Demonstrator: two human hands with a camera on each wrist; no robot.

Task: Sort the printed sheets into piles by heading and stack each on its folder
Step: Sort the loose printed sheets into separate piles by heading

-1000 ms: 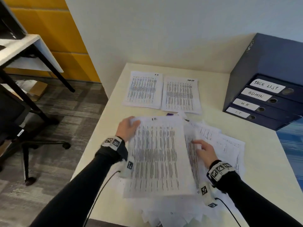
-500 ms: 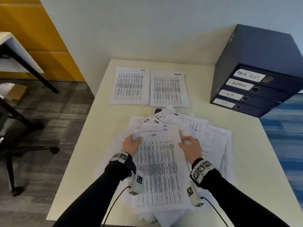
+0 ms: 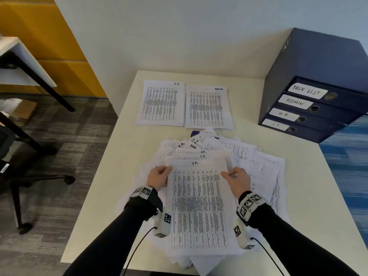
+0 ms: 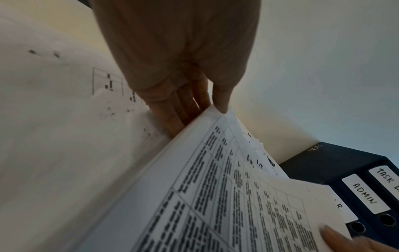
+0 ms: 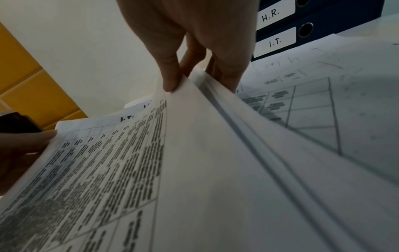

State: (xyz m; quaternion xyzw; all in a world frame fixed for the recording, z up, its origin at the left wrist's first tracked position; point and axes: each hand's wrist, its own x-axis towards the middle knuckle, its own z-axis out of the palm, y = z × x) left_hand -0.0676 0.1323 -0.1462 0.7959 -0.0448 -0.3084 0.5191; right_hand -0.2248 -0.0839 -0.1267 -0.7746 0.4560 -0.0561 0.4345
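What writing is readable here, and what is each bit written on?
"TASK LIST": top folder label
"ADMIN": second folder label
"H R": third folder label
"I T": bottom folder label
"I.T.": held sheet
"H R": left sorted pile
"TASK LIST": right sorted pile
Table print: too small to read.

The sheets (image 3: pixel 199 206) are looking like thin white paper, matt, with black print. The table (image 3: pixel 249 80) is showing a smooth, pale, matt top. The folders (image 3: pixel 310 108) are looking like dark blue card with white paper labels and small metal ring holes. The floor (image 3: pixel 65 136) is looking like rough grey carpet.
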